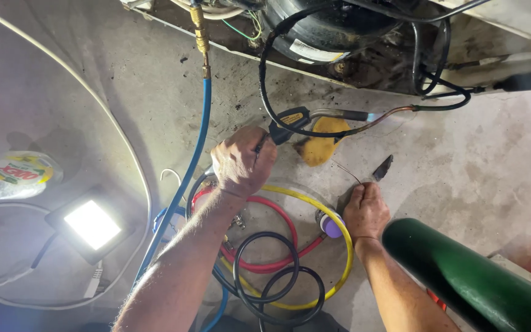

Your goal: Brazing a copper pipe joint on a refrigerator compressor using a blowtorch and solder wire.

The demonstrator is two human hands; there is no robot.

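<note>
Brazing over a concrete floor (474, 160), two bare hands work at a copper pipe (394, 117).
Left hand (243, 161), fist turned knuckles-up, has its fingers wrapped around a torch (314, 117) whose flame meets the pipe beyond them; right hand (365, 211), wrist low, pinches a thin rod (346, 172) near a yellow sponge (322, 142).

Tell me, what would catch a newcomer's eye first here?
Probably the glowing square work lamp on the concrete floor at lower left. Next, the left hand at centre gripping a black-and-yellow torch whose small blue flame meets a thin copper pipe. Below the hands lie coiled yellow, red and black hoses.
</note>
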